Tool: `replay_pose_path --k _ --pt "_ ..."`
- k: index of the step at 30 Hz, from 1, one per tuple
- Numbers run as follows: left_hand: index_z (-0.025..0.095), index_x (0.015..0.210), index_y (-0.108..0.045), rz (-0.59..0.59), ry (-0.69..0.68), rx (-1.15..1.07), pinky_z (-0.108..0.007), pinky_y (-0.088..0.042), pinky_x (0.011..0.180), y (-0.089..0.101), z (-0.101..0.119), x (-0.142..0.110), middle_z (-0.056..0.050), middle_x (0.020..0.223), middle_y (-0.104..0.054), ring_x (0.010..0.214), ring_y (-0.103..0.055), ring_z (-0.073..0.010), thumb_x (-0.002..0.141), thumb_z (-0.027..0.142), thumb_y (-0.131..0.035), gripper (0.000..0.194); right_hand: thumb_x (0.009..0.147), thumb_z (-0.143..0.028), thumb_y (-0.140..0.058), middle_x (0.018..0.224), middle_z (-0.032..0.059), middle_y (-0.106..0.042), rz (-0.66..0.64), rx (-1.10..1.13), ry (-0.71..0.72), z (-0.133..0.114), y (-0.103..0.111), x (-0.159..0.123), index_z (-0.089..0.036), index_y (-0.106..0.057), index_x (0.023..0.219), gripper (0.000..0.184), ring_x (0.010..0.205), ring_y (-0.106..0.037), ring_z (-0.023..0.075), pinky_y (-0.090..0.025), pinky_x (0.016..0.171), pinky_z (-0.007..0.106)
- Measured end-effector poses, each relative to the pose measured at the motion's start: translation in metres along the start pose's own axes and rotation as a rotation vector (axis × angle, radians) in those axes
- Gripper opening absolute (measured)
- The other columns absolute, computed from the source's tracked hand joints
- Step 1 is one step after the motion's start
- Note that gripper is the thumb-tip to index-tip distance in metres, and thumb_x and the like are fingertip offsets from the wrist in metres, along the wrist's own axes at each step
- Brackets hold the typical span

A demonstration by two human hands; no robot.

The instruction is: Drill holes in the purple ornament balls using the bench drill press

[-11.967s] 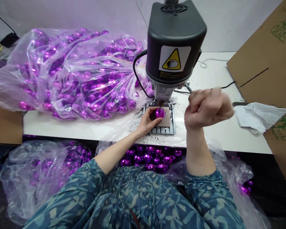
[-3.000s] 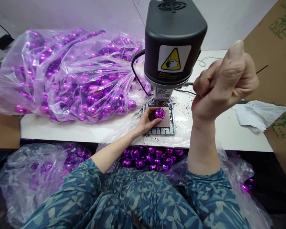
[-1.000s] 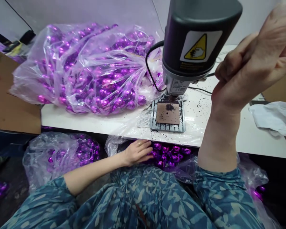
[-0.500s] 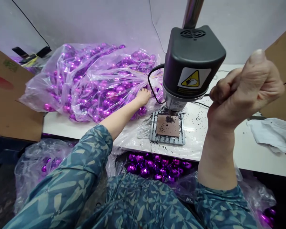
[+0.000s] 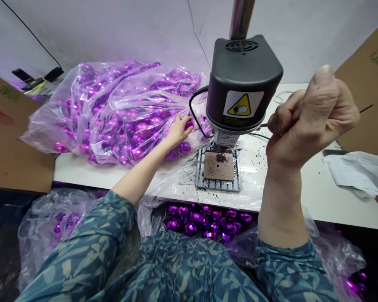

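My left hand (image 5: 179,131) is at the mouth of a clear plastic bag (image 5: 119,109) full of shiny purple faceted balls. Its thumb and fingers close around one purple ball (image 5: 189,124); another loose ball (image 5: 185,147) lies just below the wrist. My right hand (image 5: 316,113) is a fist beside the black motor housing of a small drill press (image 5: 245,79). A thin dark handle (image 5: 366,108) sticks out past its far side, and the fist wraps round it. Under the drill sits a brown square block (image 5: 219,167) with a hole, on a slotted metal base (image 5: 201,184).
Dark shavings lie on the block and the white table (image 5: 327,201). More purple balls (image 5: 204,220) fill a plastic-lined space below the table edge. Cardboard boxes (image 5: 15,142) stand at both sides. White cloth or paper (image 5: 355,172) lies at the right. A black cable loops beside the drill.
My left hand has drawn slightly back and left, and a purple ball now shows in its fingers. The right fist keeps its place by the drill press; the view has shifted a little.
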State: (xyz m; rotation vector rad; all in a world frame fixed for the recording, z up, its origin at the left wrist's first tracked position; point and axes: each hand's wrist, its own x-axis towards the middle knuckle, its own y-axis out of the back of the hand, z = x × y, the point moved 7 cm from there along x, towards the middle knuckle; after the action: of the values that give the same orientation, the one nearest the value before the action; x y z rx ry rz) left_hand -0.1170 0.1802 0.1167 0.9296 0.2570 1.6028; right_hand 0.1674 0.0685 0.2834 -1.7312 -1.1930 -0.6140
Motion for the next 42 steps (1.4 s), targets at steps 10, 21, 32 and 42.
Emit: replay_pose_path --k 10,21,32,42 --pt "0.023 0.12 -0.064 -0.18 0.484 -0.976 -0.042 -0.065 0.087 -0.013 0.015 -0.102 -0.011 0.12 -0.073 0.102 -0.073 -0.0219 0.093 0.052 -0.069 0.04 0.095 -0.025 -0.051 0.043 -0.0096 -0.025 0.041 0.005 -0.046 0.0 -0.002 0.0 -0.017 -0.033 0.056 0.044 0.037 -0.031 -0.0023 -0.039 0.054 0.018" --pt "0.02 0.123 -0.061 -0.174 0.317 -0.85 -0.044 -0.057 0.101 -0.076 0.033 -0.131 -0.011 0.117 -0.075 0.109 -0.072 -0.0225 0.083 0.053 -0.08 0.056 0.087 -0.048 -0.063 0.043 -0.0099 -0.022 0.004 0.065 0.008 0.0 -0.003 -0.002 -0.019 -0.034 0.058 0.05 0.033 -0.028 0.0018 -0.02 0.039 0.022" --pt "0.017 0.119 -0.065 -0.194 0.225 -0.572 -0.035 -0.055 0.087 -0.085 0.049 -0.119 -0.009 0.108 -0.074 0.096 -0.069 -0.0198 0.082 0.043 -0.081 0.048 0.079 -0.075 -0.05 0.042 -0.0067 -0.02 0.029 -0.113 -0.012 -0.001 -0.002 -0.002 -0.023 -0.025 0.057 0.062 0.034 -0.021 0.0067 -0.02 0.038 0.031" --pt "0.018 0.125 -0.064 -0.174 0.097 -0.384 -0.04 -0.057 0.094 -0.09 0.072 -0.128 -0.012 0.12 -0.071 0.106 -0.068 -0.0229 0.083 0.037 -0.083 0.05 0.082 -0.069 -0.053 0.045 -0.0059 -0.02 0.01 -0.066 -0.001 0.0 -0.002 -0.004 -0.023 -0.031 0.058 0.056 0.036 -0.023 0.0077 -0.02 0.04 0.033"
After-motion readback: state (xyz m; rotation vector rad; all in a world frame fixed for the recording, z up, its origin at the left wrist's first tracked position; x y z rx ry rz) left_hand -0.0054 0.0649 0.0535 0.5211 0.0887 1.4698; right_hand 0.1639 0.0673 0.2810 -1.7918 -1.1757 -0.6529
